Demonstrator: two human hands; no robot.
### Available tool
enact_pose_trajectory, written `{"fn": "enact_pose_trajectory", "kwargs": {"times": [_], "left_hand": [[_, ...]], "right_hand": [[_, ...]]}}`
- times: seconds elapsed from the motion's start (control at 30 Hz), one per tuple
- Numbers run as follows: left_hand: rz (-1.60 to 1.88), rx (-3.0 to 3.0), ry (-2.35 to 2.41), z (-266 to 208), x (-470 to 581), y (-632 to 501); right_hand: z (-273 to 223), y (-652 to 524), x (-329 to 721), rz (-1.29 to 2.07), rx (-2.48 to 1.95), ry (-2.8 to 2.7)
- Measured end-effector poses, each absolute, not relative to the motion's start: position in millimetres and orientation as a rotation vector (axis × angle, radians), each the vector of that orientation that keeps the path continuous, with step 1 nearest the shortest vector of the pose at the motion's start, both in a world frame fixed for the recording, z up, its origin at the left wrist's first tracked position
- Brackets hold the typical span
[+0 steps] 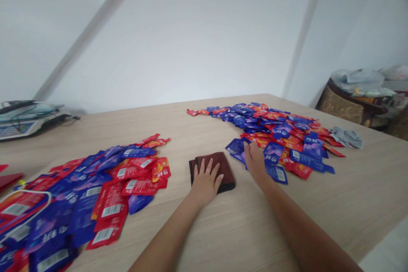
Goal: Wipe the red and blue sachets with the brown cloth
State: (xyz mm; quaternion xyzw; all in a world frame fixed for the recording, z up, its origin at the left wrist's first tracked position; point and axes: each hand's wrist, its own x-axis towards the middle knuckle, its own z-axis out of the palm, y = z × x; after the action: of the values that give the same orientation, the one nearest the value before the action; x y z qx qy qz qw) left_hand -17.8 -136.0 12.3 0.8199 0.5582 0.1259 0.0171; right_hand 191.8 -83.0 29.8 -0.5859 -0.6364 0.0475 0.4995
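Observation:
A folded dark brown cloth [227, 170] with black edging lies on the table in front of me. My left hand [205, 180] rests flat on it with the fingers spread. To the right, my right hand [255, 159] is at the near left edge of a heap of red and blue foil packets [282, 129]. Its fingers are closed on a blue packet [236, 146], which sticks out to the left of them. The thumb is partly hidden. Another blue packet [276, 174] lies just beside the right wrist.
A second pile of red and blue packets [111, 197] spreads across the left of the wooden table [178, 221]. Grey gloves or cloth [346, 137] lie by the right heap. Flat items and a dark cable [63, 119] are at the back left. Bags [358, 80] sit on a chair.

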Motion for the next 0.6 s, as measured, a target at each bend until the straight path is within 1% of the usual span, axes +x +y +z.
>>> {"fn": "enact_pose_trajectory", "kwargs": {"times": [0.07,0.17,0.23,0.33,0.4,0.5,0.6], "left_hand": [[0.446,2.493,1.772,13.7,-19.0,-134.2],[0.462,2.461,1.848,13.8,-26.8,-129.9],[0.416,2.514,1.859,11.6,-31.8,-128.2],[0.351,2.578,1.864,7.1,-33.5,-128.1],[0.346,2.559,1.912,5.0,-31.7,-128.7],[0.355,2.503,1.963,4.2,-29.0,-129.0],[0.352,2.495,1.931,5.1,-28.5,-129.0]], "right_hand": [[30.4,-88.1,177.9,0.312,-1.351,-1.416],[20.6,-91.9,146.4,0.549,-1.362,-1.586],[12.6,-91.0,127.7,0.533,-1.506,-1.794],[7.7,-81.5,119.3,0.402,-1.664,-1.970],[10.9,-68.9,129.4,0.381,-1.683,-1.952],[22.3,-44.4,155.8,0.435,-1.700,-1.802],[34.4,-26.7,167.6,0.548,-1.582,-1.667]]}}
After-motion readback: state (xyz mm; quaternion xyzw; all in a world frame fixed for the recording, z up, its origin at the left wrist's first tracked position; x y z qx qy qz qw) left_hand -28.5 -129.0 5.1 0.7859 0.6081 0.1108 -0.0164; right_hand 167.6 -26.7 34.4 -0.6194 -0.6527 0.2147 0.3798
